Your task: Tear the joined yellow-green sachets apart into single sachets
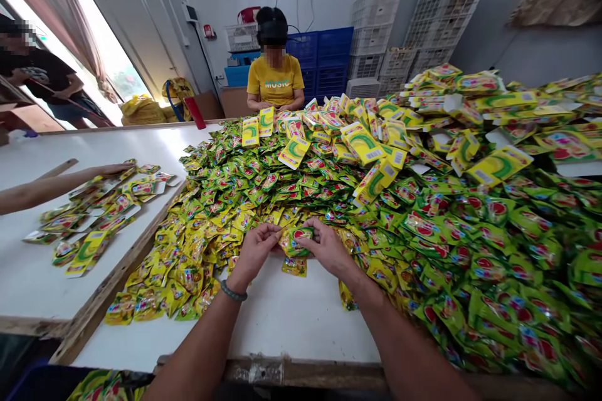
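Between my two hands is a green candy packet (pixel 298 240) with a red watermelon picture, held just above the white tabletop (pixel 296 319). My left hand (pixel 259 250), with a dark beaded bracelet on the wrist, pinches its left edge, where a bit of yellow wrapper also shows. The right side is gripped by the thumb and fingers of my right hand (pixel 327 249). Just below them a yellow packet (pixel 294 266) lies on the table. Yellow packets (pixel 183 263) are heaped at the left, and green packets (pixel 480 263) spread widely to the right.
Folded yellow cartons (pixel 371 141) lie on the heap's far side. A person in a yellow shirt (pixel 276 81) sits opposite. At the left, another person's arm (pixel 61 185) reaches over filled boxes (pixel 113 203). A wooden edge strip (pixel 126 250) divides the tables. Crates (pixel 376 19) stand behind.
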### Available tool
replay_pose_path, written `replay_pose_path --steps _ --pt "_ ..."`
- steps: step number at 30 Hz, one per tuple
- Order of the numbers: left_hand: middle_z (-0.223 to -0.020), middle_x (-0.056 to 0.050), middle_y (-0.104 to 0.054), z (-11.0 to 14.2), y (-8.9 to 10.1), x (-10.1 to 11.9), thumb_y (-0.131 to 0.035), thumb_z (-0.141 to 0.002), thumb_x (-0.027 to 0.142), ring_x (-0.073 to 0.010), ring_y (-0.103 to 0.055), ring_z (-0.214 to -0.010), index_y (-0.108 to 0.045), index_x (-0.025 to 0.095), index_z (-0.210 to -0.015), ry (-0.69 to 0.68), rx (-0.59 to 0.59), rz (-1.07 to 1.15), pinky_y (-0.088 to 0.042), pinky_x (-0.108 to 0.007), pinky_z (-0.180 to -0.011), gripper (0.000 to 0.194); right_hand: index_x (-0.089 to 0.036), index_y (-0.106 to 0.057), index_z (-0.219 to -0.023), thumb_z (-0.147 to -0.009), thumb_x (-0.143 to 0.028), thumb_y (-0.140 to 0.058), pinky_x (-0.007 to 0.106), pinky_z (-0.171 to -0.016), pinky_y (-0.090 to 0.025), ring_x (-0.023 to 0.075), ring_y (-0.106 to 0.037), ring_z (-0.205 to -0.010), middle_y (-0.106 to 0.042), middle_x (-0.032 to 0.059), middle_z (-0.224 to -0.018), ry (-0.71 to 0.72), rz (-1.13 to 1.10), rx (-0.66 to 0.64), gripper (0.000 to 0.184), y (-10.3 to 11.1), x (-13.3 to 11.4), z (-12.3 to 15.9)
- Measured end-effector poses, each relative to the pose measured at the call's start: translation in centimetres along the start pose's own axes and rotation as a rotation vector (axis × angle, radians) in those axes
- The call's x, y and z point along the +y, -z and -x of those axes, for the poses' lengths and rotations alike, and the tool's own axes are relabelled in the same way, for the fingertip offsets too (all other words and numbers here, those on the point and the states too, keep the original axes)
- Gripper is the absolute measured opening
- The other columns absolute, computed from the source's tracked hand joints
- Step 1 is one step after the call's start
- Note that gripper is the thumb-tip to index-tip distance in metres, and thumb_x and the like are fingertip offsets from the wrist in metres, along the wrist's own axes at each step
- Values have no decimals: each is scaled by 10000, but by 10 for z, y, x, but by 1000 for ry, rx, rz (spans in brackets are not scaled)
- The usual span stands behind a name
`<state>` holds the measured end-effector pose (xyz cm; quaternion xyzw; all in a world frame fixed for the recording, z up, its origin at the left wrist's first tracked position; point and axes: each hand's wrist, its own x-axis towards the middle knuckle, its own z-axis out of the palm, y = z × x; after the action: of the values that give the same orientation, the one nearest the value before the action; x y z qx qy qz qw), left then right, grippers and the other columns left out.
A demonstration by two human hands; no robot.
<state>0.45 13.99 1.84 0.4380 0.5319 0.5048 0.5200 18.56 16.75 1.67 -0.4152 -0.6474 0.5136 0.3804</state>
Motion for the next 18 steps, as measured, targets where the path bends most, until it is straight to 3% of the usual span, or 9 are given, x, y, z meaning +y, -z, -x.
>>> replay_pose_path --steps 7,10,13,15,18 --pt "-694 -36 -635 7 -6 4 -683 -723 411 -131 -553 -633 -676 123 -750 22 -204 71 -431 -246 -637 290 -213 -530 -905 -747 -282 -583 238 -576 -405 142 -515 -605 -552 -43 -652 41 205 37 180 -4 1 3" --pt "-664 -25 -620 7 -12 5 -723 -679 409 -126 -517 -621 -676 129 -721 -7 -145 90 -395 -243 -626 287 -211 -512 -988 -753 -279 -580 250 -589 -433 152 -540 -636 -574 -28 -706 45 88 58 255 -6 2 2" --pt "-602 -14 -594 7 -18 5 -754 -620 409 -120 -474 -583 -670 136 -654 -23 -58 82 -364 -244 -597 288 -193 -511 -1088 -702 -328 -658 277 -679 -479 188 -585 -818 -616 37 -918 8 -67 94 434 -8 4 0" --pt "-576 -12 -580 5 -19 9 -748 -614 414 -117 -454 -563 -669 140 -625 -33 -79 16 -349 -246 -578 284 -185 -561 -1059 -700 -398 -676 284 -704 -484 199 -583 -867 -616 51 -963 -28 -144 34 433 -7 2 -1" --pt "-522 -2 -536 -3 -17 30 -719 -631 437 -107 -421 -505 -658 138 -608 -38 -171 -170 -327 -243 -530 307 -171 -622 -929 -750 -482 -619 271 -642 -474 173 -574 -734 -618 26 -806 -58 -249 -108 359 -5 -2 0"
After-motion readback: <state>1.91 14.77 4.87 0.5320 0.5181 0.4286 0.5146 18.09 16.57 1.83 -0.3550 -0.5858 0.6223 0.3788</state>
